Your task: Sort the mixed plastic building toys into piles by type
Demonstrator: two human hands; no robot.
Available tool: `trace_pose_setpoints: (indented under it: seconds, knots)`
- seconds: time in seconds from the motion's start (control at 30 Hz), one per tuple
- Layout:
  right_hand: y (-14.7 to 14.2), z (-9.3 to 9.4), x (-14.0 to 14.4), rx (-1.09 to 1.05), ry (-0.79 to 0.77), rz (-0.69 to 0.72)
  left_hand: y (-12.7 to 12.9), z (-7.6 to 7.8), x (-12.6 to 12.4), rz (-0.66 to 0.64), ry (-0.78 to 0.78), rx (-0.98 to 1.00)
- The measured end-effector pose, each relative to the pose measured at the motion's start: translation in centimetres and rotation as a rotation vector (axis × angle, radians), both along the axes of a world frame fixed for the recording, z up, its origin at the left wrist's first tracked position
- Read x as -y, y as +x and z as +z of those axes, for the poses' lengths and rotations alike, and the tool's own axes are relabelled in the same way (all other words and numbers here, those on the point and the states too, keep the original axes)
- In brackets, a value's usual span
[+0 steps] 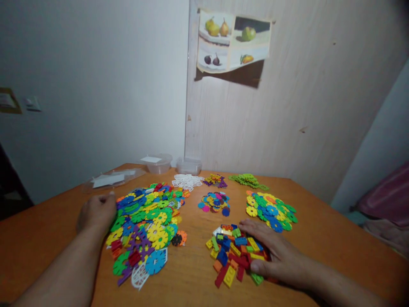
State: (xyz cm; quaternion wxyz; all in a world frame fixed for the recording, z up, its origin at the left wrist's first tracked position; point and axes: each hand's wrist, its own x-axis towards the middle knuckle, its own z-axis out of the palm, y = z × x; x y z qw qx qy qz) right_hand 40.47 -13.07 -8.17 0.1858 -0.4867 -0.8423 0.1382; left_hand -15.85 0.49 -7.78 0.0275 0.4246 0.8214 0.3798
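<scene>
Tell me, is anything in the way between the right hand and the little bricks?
No, nothing visible is. The right hand already lies flat on the pile of small bricks on the table, fingers over its far side and thumb at its near edge.

Orange-brown wooden table (319,238): smooth, faint sheen, visible grain; behind it in the upper right of the frame a pale wood-grain wall panel (303,106), matt, bearing a curling paper fruit print (233,42). Big mixed pile of bright plastic gear-shaped discs (147,226) at lower left and small heap of coloured plastic building bricks (233,253) at lower centre: hard, smooth, slightly glossy. Clear plastic lidded tubs (158,163) at centre back: translucent, shiny.
</scene>
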Motion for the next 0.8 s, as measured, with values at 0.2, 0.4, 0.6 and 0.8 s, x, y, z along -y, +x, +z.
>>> trace_pose_setpoints:
  seconds: [0.2,0.4,0.6,0.8]
  knots:
    - [0.0,0.5,0.0,-0.164,-0.039,-0.026,0.8,0.8,0.6,0.050,-0.066,0.003]
    - [-0.8,1.5,-0.6,-0.671,-0.107,-0.237,1.0,1.0,0.8,0.035,-0.099,0.004]
    - [0.7,3.7,-3.5,-0.884,0.047,-0.506,0.6,0.7,0.6,0.042,-0.061,-0.002]
    - [2.4,2.2,-5.2,-0.898,0.008,-0.474,-0.5,-0.1,0.0,0.027,-0.036,-0.011]
